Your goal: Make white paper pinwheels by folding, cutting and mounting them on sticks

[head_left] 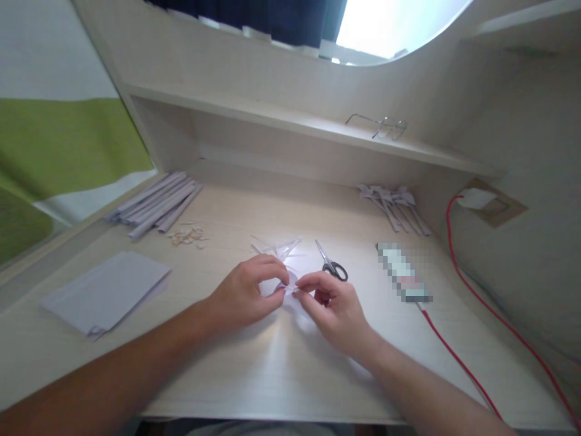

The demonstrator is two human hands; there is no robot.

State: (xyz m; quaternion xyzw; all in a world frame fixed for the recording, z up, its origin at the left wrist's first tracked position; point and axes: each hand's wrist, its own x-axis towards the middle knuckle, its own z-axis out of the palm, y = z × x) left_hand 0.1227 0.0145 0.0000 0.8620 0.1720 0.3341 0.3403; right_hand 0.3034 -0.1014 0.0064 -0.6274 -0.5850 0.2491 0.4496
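Over the middle of the desk, my left hand (249, 292) pinches a small white piece of folded paper (291, 288) between thumb and fingers. My right hand (334, 310) grips the same piece from the other side, its fingertips almost touching those of the left. The fingers cover much of the paper, so its full shape is hidden. Just beyond my hands lie thin white paper strips (284, 247). A pair of scissors (334, 267) with black handles rests behind my right hand, blades pointing away.
Rolled paper tubes (157, 203) are piled at the back left, near small beige bits (187, 235) and paper sheets (106, 290). Folded paper pieces on sticks (393, 203) lie back right. A phone (402, 272) has a red cable (454, 351). Glasses (389, 128) sit on the shelf (272, 118).
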